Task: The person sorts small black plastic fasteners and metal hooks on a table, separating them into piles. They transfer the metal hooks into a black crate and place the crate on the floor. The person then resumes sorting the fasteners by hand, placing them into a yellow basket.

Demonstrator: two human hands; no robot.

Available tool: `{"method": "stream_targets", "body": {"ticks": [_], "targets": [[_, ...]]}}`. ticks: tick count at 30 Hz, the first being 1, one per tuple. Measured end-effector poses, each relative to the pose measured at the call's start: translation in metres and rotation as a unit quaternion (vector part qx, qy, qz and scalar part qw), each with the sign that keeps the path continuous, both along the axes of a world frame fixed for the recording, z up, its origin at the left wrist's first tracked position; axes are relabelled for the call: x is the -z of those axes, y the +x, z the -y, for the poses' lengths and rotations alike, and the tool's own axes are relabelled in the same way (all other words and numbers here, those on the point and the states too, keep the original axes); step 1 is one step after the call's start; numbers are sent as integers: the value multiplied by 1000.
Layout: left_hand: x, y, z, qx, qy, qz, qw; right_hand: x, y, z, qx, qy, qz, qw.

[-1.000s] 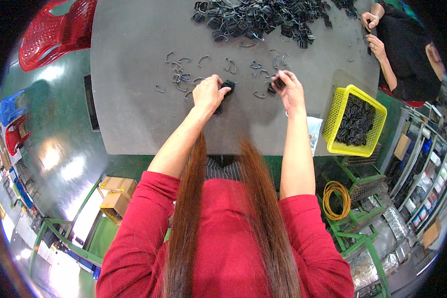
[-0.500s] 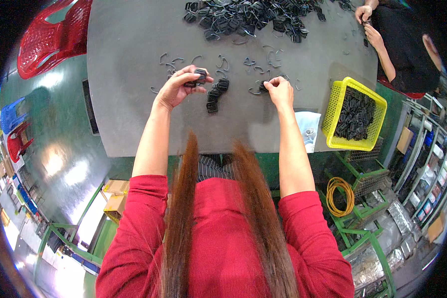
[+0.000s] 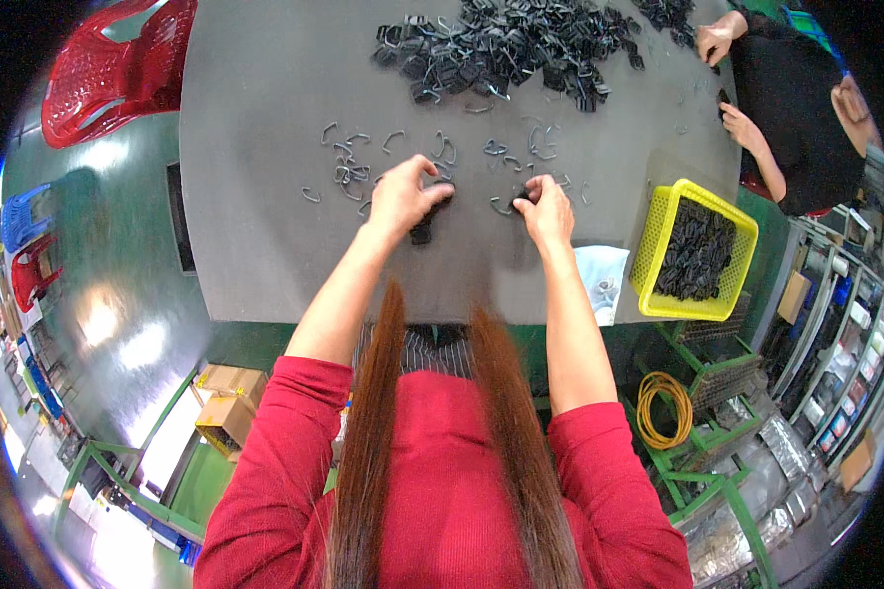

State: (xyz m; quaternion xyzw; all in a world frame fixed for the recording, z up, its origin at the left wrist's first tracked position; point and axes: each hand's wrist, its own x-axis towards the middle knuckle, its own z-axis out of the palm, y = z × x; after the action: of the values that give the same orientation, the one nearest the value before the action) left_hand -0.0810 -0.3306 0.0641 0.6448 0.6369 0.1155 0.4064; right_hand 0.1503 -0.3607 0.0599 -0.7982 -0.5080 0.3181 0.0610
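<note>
My left hand (image 3: 401,202) reaches over a short row of black plastic buckles (image 3: 421,234). Its thumb and fingers close around a dark piece at the row's far end, mostly hidden by the hand. To its right, my right hand (image 3: 548,211) pinches a small black buckle (image 3: 522,195) low over the table. A bent wire loop (image 3: 501,206) lies just left of those fingertips. More loose wire loops (image 3: 352,172) are scattered beyond both hands, in a left and a right group.
A big heap of black buckles with wires (image 3: 501,49) covers the far part of the grey table (image 3: 265,245). At right stand a yellow basket (image 3: 648,257) of black pieces and a pale blue packet (image 3: 599,280). A co-worker's hands (image 3: 742,128) work at the far right edge.
My left hand, with black buckles in it, has moved right and down onto the row. My right hand stays nearly in place. The co-worker's hands have moved apart.
</note>
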Motion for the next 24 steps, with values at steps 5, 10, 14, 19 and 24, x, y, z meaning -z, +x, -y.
{"method": "stream_targets", "body": {"ticks": [5,10,14,19,24], "targets": [[14,11,7,33,46,-33,998,-4,6,1,17,0,-19,1000],[1,-21,-7,4,-107,131,986,-8,0,9,-33,-8,61,998],[-15,-70,-8,-116,-291,526,791,4,8,7,15,-10,-90,996],[-37,-79,-4,-154,-286,544,773,-13,3,-4,96,-58,-275,955],[9,-35,28,-68,-22,-18,997,-7,12,0,159,-44,-352,921]]}}
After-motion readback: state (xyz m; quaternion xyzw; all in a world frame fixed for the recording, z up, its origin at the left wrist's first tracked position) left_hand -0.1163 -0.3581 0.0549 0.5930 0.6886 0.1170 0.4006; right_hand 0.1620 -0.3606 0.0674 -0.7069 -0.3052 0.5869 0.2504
